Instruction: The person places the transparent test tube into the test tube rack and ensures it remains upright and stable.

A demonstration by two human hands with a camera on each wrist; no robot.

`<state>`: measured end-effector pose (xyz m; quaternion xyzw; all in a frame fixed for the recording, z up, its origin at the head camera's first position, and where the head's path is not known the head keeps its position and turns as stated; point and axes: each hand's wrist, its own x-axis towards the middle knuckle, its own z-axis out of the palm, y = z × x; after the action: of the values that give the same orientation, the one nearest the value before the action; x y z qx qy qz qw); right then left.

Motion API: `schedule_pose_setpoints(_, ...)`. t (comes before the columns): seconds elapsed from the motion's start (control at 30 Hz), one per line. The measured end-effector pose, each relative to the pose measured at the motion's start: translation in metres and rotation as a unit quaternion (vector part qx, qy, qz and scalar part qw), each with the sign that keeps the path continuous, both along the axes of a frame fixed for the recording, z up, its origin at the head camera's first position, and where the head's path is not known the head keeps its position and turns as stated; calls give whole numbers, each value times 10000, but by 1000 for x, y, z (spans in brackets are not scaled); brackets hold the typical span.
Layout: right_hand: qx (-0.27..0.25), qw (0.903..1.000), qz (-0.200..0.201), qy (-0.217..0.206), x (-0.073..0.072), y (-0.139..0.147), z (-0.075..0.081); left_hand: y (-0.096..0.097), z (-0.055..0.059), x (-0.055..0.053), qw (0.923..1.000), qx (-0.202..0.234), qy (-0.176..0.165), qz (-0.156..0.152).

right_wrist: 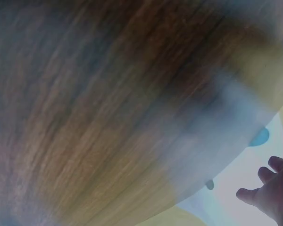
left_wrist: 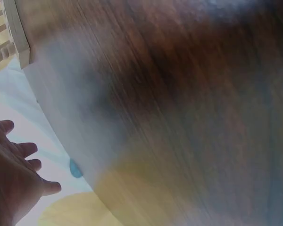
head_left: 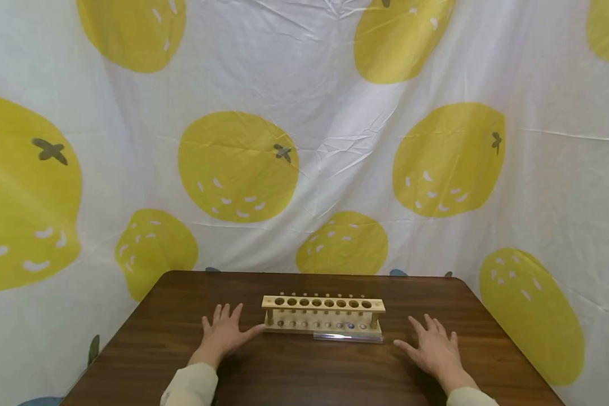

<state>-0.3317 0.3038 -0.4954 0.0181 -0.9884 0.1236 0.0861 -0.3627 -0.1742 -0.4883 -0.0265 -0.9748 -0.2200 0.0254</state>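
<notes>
A wooden test tube rack (head_left: 323, 304) with a row of round holes and a row of pegs behind stands on the table. Along its front right side lies a clear glass tube (head_left: 347, 337), probably a test tube. My left hand (head_left: 225, 332) is left of the rack, fingers spread, thumb tip close to the rack's left end; whether it touches I cannot tell. To the right of the rack and tube, apart from both, is my right hand (head_left: 435, 348), also with spread fingers. Neither hand holds anything. The left wrist view catches only an end of the rack (left_wrist: 16, 35).
The dark wood-grain table (head_left: 304, 372) has rounded far corners. Behind it and at both sides hangs a white cloth (head_left: 335, 169) printed with large yellow fruit. Pale sleeves (head_left: 190, 386) cover the forearms.
</notes>
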Motion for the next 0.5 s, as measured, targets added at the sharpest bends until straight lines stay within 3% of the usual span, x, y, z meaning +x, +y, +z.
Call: schedule_pose_setpoints(0.5, 4, 9998, 158, 121, -1, -13, 3, 8, 5, 0, 9988, 474, 103, 62)
